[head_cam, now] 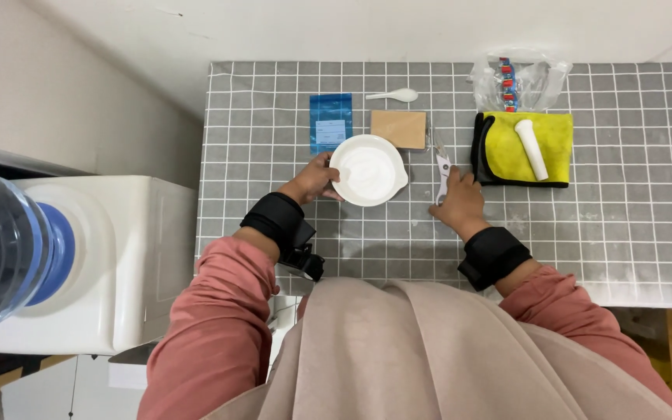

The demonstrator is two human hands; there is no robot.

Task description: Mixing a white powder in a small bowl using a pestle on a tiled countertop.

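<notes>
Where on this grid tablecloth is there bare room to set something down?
Free: the table right of the right hand, below the yellow cloth; the near strip by both wrists; the left edge beside the blue bag. Crowded: the far row, spoon, brown card, white bowl held by the left hand, scissors.

Bright, even indoor light
Sharp at centre; soft shadows on the desk (585, 233); the water bottle (1, 249) at left blurs.

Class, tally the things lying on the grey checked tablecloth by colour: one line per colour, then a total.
White: 4 (bowl, spoon, pestle, scissors)
Blue: 1 (zip bag)
Brown: 1 (card)
Yellow: 1 (cloth)
Clear: 1 (plastic bag)
Total: 8
</notes>
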